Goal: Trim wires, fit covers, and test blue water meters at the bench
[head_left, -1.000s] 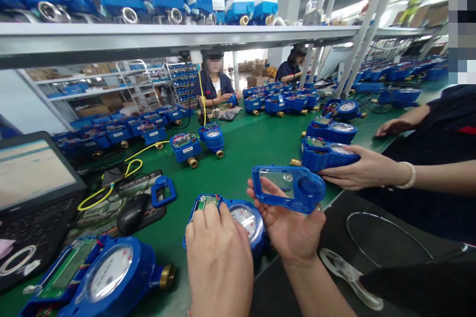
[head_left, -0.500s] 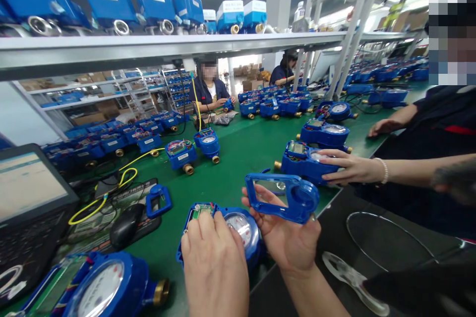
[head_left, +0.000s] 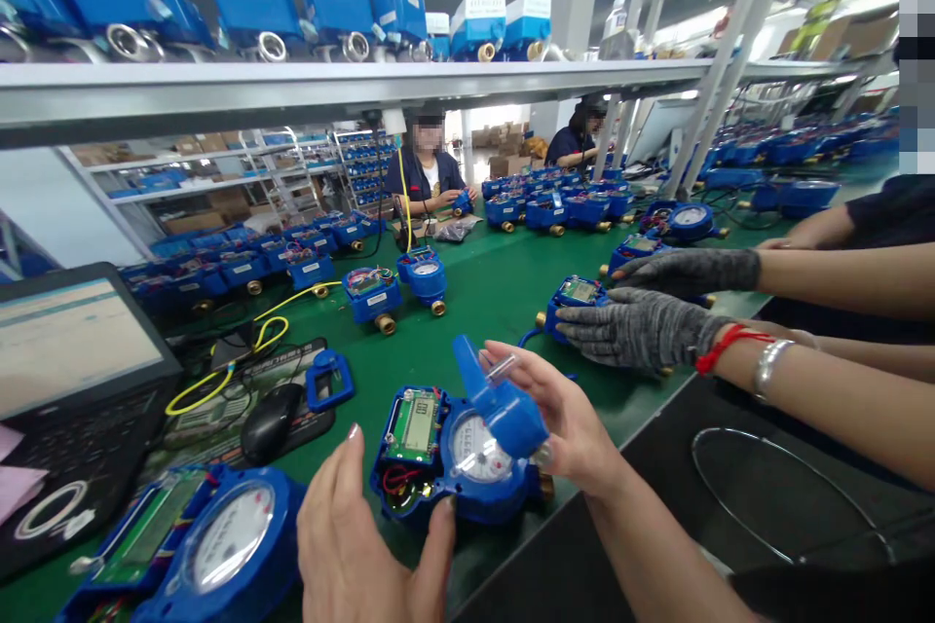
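My left hand (head_left: 369, 540) is open, thumb and fingers spread at the near left side of a blue water meter (head_left: 489, 501). The meter lies on the green bench with its top uncovered, baring a small LCD board (head_left: 413, 423), red wires and a round white dial. In my right hand (head_left: 577, 428) is a blue meter cover (head_left: 511, 414), tilted edge-on above the dial and hiding part of it. Another uncovered water meter (head_left: 219, 545) lies at the near left. A second blue cover (head_left: 328, 380) rests by the mouse.
A laptop (head_left: 73, 341) and a black mouse (head_left: 270, 423) stand to the left. On the right, a co-worker's gloved hands (head_left: 635, 326) reach over another meter (head_left: 577, 297). Overhead runs a shelf (head_left: 365, 83) with blue meters. Two people sit across the bench.
My left hand has come off the meter's board and opened. The cover in my right hand has turned edge-on and moved over the dial. Gloved hands have come in from the right.
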Action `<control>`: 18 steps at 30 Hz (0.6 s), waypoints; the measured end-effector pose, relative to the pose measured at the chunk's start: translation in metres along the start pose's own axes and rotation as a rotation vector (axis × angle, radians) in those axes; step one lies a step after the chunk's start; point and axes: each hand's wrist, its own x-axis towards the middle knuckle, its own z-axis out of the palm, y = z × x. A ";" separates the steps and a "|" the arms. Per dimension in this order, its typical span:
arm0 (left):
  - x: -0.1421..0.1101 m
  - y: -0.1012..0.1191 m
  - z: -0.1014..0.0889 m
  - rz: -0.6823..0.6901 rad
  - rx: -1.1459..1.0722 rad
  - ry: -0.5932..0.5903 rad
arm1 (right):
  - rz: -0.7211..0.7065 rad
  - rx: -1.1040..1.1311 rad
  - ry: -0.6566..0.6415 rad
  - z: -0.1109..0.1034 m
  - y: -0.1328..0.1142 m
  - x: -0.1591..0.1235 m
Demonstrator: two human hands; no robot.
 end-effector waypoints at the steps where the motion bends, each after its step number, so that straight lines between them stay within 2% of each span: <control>1: -0.003 -0.002 0.001 -0.075 -0.071 -0.056 | 0.015 -0.081 -0.064 0.000 -0.004 0.005; 5: -0.009 0.005 0.000 -0.340 -0.326 -0.255 | 0.025 -0.426 -0.241 0.010 -0.018 0.023; 8: -0.009 0.013 -0.003 -0.438 -0.336 -0.276 | 0.030 -0.619 -0.315 0.021 -0.025 0.033; 18: -0.014 0.010 -0.001 -0.458 -0.281 -0.274 | 0.017 -0.918 -0.442 0.032 -0.034 0.042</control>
